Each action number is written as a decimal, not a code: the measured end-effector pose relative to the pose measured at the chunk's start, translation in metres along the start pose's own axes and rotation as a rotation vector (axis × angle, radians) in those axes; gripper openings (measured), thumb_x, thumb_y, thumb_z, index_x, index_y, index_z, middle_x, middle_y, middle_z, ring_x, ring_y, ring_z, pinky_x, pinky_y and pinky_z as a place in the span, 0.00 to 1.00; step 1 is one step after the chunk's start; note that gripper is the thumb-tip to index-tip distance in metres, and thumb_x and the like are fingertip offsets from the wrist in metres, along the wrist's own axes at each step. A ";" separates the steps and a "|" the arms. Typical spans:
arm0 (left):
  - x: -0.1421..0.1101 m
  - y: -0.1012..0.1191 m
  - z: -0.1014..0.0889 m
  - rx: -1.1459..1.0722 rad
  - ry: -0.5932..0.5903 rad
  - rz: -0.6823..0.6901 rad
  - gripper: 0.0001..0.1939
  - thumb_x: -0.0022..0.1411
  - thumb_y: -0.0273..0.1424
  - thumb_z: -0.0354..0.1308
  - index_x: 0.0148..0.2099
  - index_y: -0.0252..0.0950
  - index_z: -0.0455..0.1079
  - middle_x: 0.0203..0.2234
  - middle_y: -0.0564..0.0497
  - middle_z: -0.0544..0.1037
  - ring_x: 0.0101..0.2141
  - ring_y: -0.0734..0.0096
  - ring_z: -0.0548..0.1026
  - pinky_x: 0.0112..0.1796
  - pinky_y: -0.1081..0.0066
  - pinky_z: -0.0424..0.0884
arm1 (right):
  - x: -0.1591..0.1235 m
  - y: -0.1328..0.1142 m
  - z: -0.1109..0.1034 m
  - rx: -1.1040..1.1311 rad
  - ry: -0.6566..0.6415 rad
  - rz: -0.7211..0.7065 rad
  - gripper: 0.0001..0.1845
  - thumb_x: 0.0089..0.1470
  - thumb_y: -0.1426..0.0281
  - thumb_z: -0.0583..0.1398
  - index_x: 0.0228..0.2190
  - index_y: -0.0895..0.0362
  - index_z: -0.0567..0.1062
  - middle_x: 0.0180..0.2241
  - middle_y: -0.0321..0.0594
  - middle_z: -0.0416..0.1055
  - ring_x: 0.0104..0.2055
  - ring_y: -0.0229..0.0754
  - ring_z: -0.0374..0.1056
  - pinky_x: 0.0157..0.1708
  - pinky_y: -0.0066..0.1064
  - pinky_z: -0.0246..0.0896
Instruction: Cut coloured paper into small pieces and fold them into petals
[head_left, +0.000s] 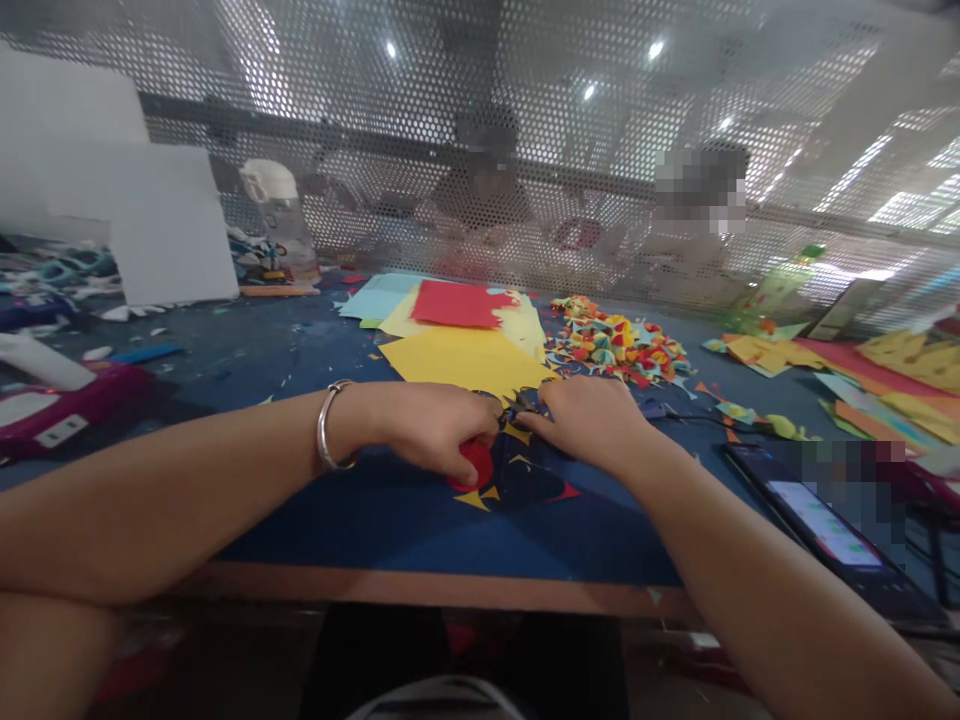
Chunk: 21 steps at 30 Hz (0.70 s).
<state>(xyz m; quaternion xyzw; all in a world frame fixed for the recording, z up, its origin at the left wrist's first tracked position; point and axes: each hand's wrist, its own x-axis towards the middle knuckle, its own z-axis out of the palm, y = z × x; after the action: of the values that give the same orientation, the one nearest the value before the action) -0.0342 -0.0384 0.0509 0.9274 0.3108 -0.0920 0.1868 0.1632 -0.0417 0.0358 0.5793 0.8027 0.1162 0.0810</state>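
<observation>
A person with a silver bracelet (325,425) on the left wrist bends both bare hands over a blue desk (322,520) strewn with cut paper. The left hand (442,425) has its grip closed on a red piece (481,460), thumb pressed over it, close to the front edge of the desk. The right hand (592,420) curls beside a dark tool (529,404), mostly hidden at the fingers; whether its grip is closed on that tool cannot be told. Yellow scraps (472,500) lie just below the left hand, with a pointed red scrap (568,492) to their right.

Beyond the hands, a yellow sheet (465,360) fronts a loose stack that includes a red sheet (454,303) with a ragged right edge and a pale blue sheet (375,298). A heap of small multicoloured pieces (619,345) sits to the right of the stack. A phone (825,525) with a lit screen lies near the right forearm; a white-lidded bottle (283,215) stands at far left, before a perforated screen (420,110) where blurred figures (484,190) show.
</observation>
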 end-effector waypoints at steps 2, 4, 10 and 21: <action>0.002 -0.002 -0.002 -0.074 -0.001 -0.016 0.04 0.55 0.27 0.64 0.35 0.35 0.71 0.28 0.54 0.74 0.27 0.72 0.68 0.28 0.72 0.58 | 0.000 0.000 -0.002 0.009 0.030 0.007 0.24 0.65 0.53 0.56 0.40 0.59 0.80 0.40 0.55 0.81 0.45 0.60 0.78 0.35 0.39 0.64; 0.005 -0.009 -0.004 -0.171 0.027 -0.031 0.06 0.54 0.26 0.64 0.36 0.35 0.72 0.26 0.55 0.74 0.26 0.73 0.68 0.28 0.72 0.58 | 0.000 -0.001 -0.004 0.021 0.062 0.019 0.23 0.66 0.53 0.54 0.43 0.57 0.79 0.39 0.52 0.82 0.44 0.58 0.78 0.33 0.37 0.62; 0.022 -0.042 0.001 -0.729 0.307 -0.159 0.07 0.52 0.27 0.67 0.34 0.34 0.72 0.25 0.53 0.78 0.26 0.72 0.74 0.31 0.71 0.66 | -0.001 0.000 -0.002 0.218 0.298 -0.044 0.20 0.68 0.57 0.52 0.47 0.54 0.77 0.36 0.41 0.83 0.38 0.46 0.77 0.30 0.32 0.52; 0.037 -0.035 0.015 -1.493 0.538 -0.172 0.12 0.56 0.26 0.71 0.31 0.33 0.69 0.22 0.54 0.79 0.23 0.78 0.75 0.29 0.75 0.69 | 0.004 0.010 0.013 0.290 0.463 -0.284 0.17 0.68 0.63 0.52 0.40 0.55 0.79 0.38 0.42 0.81 0.40 0.43 0.74 0.35 0.31 0.55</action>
<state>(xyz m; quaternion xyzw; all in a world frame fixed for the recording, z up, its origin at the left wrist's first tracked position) -0.0274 0.0013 0.0169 0.5204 0.3953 0.3533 0.6694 0.1743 -0.0338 0.0256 0.4252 0.8809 0.1167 -0.1721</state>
